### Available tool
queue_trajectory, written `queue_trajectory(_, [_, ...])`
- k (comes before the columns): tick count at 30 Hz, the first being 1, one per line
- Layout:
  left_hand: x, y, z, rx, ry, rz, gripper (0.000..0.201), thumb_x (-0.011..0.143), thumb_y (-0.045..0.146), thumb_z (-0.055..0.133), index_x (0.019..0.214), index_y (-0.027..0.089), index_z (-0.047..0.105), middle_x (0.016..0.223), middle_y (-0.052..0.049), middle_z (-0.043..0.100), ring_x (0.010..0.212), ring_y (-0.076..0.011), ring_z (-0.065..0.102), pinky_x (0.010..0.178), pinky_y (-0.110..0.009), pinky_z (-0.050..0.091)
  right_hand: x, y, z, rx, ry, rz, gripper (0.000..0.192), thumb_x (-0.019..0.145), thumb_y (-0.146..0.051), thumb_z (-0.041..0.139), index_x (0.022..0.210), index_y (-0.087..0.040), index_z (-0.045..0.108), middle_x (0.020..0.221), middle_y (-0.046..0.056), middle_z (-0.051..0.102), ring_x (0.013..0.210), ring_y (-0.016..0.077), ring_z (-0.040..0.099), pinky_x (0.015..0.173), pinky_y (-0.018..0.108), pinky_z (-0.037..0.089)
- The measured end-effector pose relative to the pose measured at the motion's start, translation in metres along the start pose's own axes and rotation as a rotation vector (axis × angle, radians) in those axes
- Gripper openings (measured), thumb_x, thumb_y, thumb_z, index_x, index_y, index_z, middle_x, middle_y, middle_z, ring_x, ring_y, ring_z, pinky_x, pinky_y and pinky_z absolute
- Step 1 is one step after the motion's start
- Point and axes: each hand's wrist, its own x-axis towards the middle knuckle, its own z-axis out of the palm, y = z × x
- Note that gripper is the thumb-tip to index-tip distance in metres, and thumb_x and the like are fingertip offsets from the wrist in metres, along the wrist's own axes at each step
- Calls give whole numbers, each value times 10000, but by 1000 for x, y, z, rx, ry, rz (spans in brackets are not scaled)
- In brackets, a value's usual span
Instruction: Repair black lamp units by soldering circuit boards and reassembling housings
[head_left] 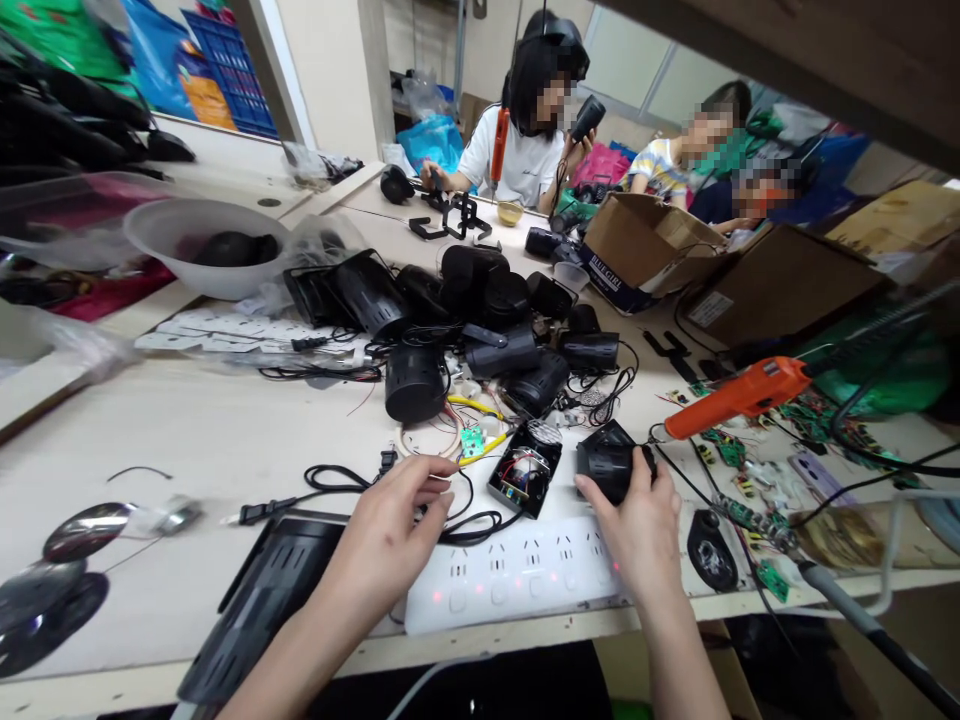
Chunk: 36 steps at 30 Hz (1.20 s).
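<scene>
My right hand (pixel 641 525) grips a black slotted plastic housing (pixel 604 465) just behind the power strip, thumb on the near side and fingers over its right end. My left hand (pixel 405 505) hovers with loosely bent fingers, thumb apart, and nothing visible in it. Its fingertips are beside the yellow handles (pixel 487 450) of a hand tool; whether they touch is unclear. Between my hands lies an open black casing (pixel 527 470) with wires and a circuit board inside. A small green circuit board (pixel 472 441) sits behind it. A black plug cord (pixel 322 490) runs past my left hand.
A white power strip (pixel 517 575) with red lights lies at the front edge. Black housings (pixel 480 320) are heaped behind. An orange electric screwdriver (pixel 739 398) hangs at right near scattered circuit boards (pixel 727 447). A soldering iron (pixel 832 590) juts in. A co-worker (pixel 517 150) sits opposite.
</scene>
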Motion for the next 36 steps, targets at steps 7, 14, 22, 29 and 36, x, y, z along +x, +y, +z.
queue_trajectory(7, [-4, -2, -4, 2, 2, -4, 208, 846, 335, 505, 975, 218, 620, 954, -54, 710, 836, -199, 719, 773, -331, 604, 2, 1, 8, 56, 61, -8, 786, 770, -605, 634, 1346, -88, 503, 1269, 259, 426, 1171, 456, 443, 925, 587, 416])
queue_trajectory(14, [-14, -7, -12, 18, 46, 10, 194, 854, 330, 506, 969, 220, 617, 956, -49, 707, 834, -194, 716, 770, -317, 597, 15, 7, -30, 86, 75, -170, 724, 698, -544, 677, 1290, -146, 554, 1251, 195, 440, 1208, 413, 458, 1004, 561, 401])
queue_trajectory(22, [-16, 0, -6, 0, 45, 13, 202, 850, 309, 488, 965, 203, 615, 954, -55, 701, 830, -193, 710, 788, -342, 599, 27, -43, -64, 244, -277, -616, 692, 714, -394, 722, 1354, -241, 506, 1430, 121, 395, 1330, 327, 408, 1087, 502, 379])
queue_trajectory(29, [-21, -2, -6, -6, 38, -3, 210, 850, 313, 490, 981, 204, 614, 977, -59, 703, 852, -203, 714, 805, -363, 599, 34, -52, -44, 280, -390, -592, 738, 688, -409, 794, 1364, -266, 533, 1459, 116, 392, 1357, 336, 377, 1111, 518, 354])
queue_trajectory(36, [-21, 0, -4, -16, 31, -21, 227, 837, 348, 508, 971, 204, 622, 975, -61, 702, 839, -206, 713, 816, -374, 598, 34, -54, -41, 265, -410, -679, 777, 668, -423, 834, 1361, -223, 542, 1466, 156, 389, 1360, 355, 359, 1113, 533, 351])
